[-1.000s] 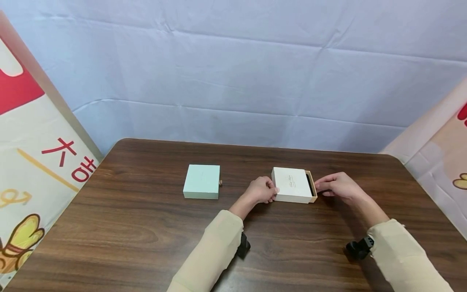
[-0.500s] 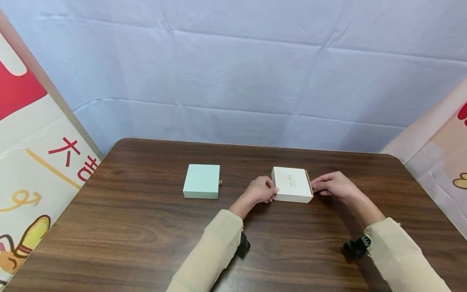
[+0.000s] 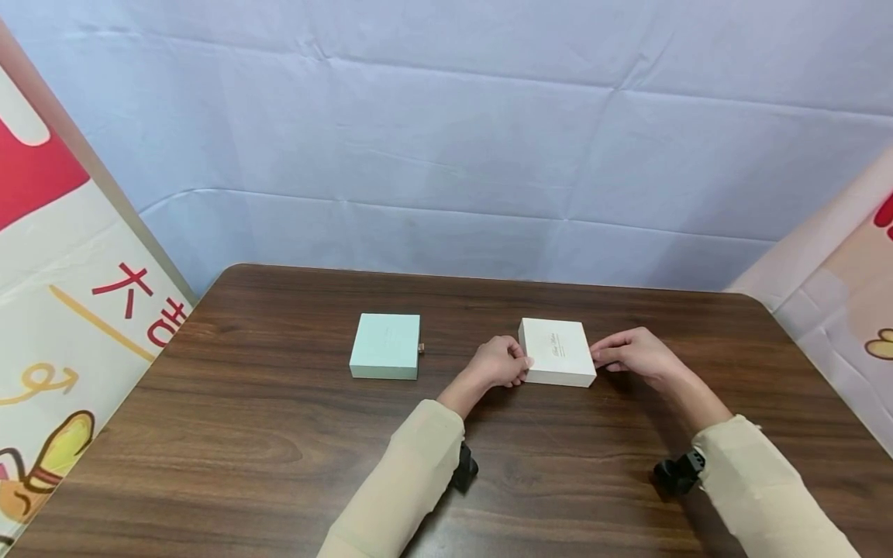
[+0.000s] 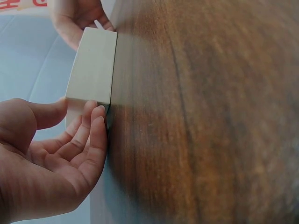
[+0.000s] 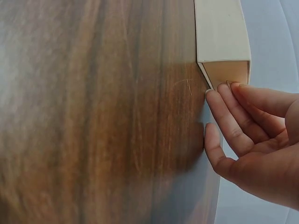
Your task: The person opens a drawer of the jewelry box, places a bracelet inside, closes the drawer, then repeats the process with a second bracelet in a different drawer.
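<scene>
A white drawer-style gift box (image 3: 558, 349) with small gold print lies flat on the table, right of centre. At its left end my left hand (image 3: 497, 363) holds it, thumb at the top edge and fingers against the end face, as the left wrist view shows. My right hand (image 3: 645, 355) is at the opposite end. In the right wrist view its thumb and fingertips pinch a small tab on the tan front of the drawer (image 5: 226, 72), which sits inside the sleeve. The tab is mostly hidden by the fingers.
A mint-green drawer box (image 3: 385, 346) with a small tab on its right side lies left of the hands. Both stand on a dark wooden table (image 3: 230, 418). Behind it hangs a pale cloth (image 3: 446, 139), and printed panels flank the sides.
The drawer has slid leftward into the white sleeve, hiding its dark interior. My right hand has moved left with it, while my left hand has stayed at the other end.
</scene>
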`<state>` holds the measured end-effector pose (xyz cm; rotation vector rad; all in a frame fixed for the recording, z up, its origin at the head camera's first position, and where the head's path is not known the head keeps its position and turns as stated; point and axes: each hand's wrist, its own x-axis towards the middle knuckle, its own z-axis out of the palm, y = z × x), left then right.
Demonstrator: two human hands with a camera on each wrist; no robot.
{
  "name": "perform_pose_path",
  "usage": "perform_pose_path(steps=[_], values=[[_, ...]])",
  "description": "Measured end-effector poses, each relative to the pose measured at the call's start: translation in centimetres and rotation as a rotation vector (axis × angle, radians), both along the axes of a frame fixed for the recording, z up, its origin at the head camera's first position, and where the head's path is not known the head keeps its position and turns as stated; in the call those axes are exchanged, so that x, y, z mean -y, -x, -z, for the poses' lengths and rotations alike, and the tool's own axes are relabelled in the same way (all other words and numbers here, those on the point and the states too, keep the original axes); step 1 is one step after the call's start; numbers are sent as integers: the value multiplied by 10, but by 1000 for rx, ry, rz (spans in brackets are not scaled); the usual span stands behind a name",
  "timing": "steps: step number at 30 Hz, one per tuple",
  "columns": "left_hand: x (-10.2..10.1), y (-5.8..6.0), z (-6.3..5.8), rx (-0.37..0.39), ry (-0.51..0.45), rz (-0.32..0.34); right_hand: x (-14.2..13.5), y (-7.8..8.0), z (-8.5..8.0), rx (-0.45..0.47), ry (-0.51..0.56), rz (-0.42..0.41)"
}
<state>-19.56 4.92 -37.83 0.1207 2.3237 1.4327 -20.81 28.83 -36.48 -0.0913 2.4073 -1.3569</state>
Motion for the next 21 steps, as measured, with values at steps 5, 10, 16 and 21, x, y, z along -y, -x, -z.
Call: perform_pose_path(steps=[5,10,16,21], values=[[0,1,2,-5,-2,2,2,0,0,1,-9,9],[0,1,2,0,-3,-5,1,1,1,6,-22,19],[0,0,1,9,-4,-7,0,1,1,5,-27,23],[-1,0,2,8,-14,-6,1,0,2,5,-17,32]])
